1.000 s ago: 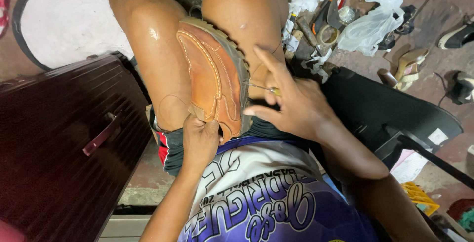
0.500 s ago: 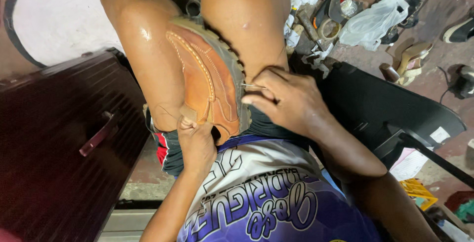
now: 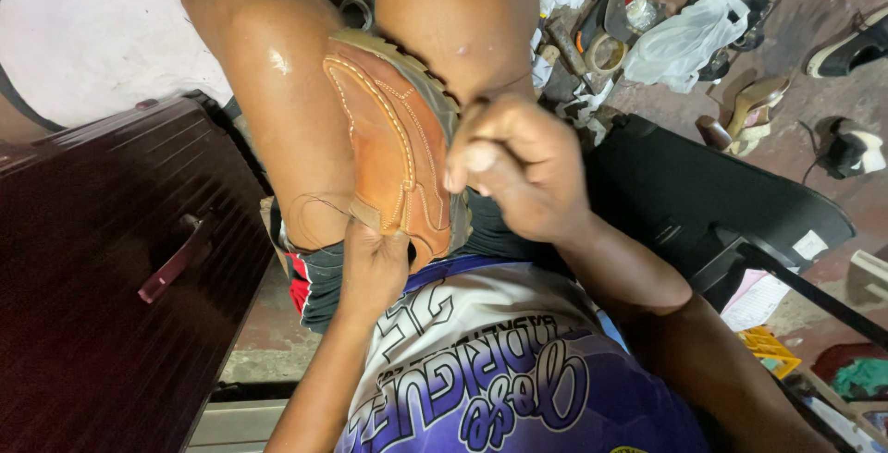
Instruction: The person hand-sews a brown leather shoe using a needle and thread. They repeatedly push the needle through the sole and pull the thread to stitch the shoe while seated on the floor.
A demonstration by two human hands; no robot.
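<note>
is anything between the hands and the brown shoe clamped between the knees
Nothing visible does. The left hand grips the heel end of the brown shoe, and the right hand presses against its sole edge. A thin thread loops beside the left hand.

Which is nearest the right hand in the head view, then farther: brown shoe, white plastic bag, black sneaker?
From the right hand:
1. Brown shoe, touching it, clamped between the knees.
2. White plastic bag, on the floor, upper right.
3. Black sneaker, far right edge.

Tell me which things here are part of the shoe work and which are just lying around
In hand: brown leather shoe clamped between the knees, thread, left hand, right hand.
Lying about: plastic bags, high-heeled shoe, sneaker, dark cabinet.
</note>
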